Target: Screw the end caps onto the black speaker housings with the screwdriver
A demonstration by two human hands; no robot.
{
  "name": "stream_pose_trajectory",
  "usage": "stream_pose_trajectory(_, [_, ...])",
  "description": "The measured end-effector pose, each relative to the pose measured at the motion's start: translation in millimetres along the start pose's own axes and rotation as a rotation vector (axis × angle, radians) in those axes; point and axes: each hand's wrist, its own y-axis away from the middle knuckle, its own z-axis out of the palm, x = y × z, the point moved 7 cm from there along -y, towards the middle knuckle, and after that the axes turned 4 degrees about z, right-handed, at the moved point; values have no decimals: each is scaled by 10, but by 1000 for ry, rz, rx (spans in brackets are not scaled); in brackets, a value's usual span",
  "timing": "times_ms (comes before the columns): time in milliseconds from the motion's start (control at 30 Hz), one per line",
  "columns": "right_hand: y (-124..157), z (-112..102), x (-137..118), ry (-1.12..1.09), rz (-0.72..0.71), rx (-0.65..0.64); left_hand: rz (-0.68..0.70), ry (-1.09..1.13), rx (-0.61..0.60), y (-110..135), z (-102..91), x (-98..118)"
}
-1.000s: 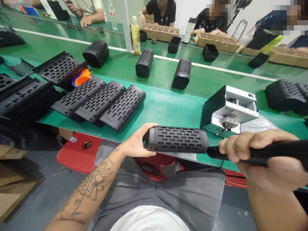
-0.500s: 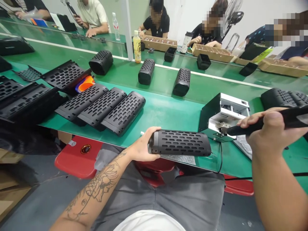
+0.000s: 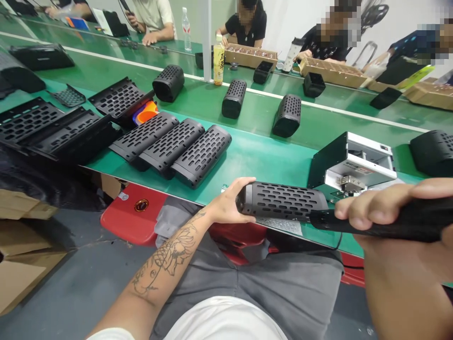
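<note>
My left hand (image 3: 231, 202) is closed around the left end of a black slotted housing (image 3: 283, 200), which lies on its side at the table's front edge. In my right hand (image 3: 382, 212) is a black electric screwdriver (image 3: 327, 221), held nearly level with its tip end over the housing's lower right corner. Whether the tip touches the housing cannot be made out. Just behind my right hand stands a white and black screw feeder (image 3: 368, 158). Several similar slotted housings (image 3: 203, 156) lie side by side to the left.
Open half shells (image 3: 71, 132) and an orange and blue roll (image 3: 146, 113) sit at the left. Further housings (image 3: 287, 115) stand on the green table (image 3: 262, 156). Across it, people sit by cardboard trays (image 3: 332, 72). A drink bottle (image 3: 218, 61) stands near a post. Red stools (image 3: 134, 215) are below.
My right hand has brought the screwdriver from the screw feeder left and down to the housing's right end. My left hand keeps its hold. The view has shifted slightly.
</note>
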Motion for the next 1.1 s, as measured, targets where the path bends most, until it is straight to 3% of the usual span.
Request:
stream_pose_trajectory(67, [-11,375,-29,24,-71,-71,-4,9,2,-2,1,4])
stream_pose_trajectory(133, [-48,526,9,25,-70,-73,2,16,3,-7,3,13])
stream_pose_trajectory(300, [-89,506,134,16,-9,-85,23,18,15,-12,13,14])
stream_pose_trajectory(500, [-137,606,217,-5,55,-253,23,3,12,-13,15,17])
stream_pose_trajectory(767, [-73,675,283,-35,62,-362,4,-6,12,-23,12,21])
stream_pose_trajectory(933, [-11,683,333,-32,61,-396,-15,-49,8,-19,6,38])
stream_pose_trajectory(1100, [95,686,291,-22,71,-315,-1,-126,-3,-18,12,94])
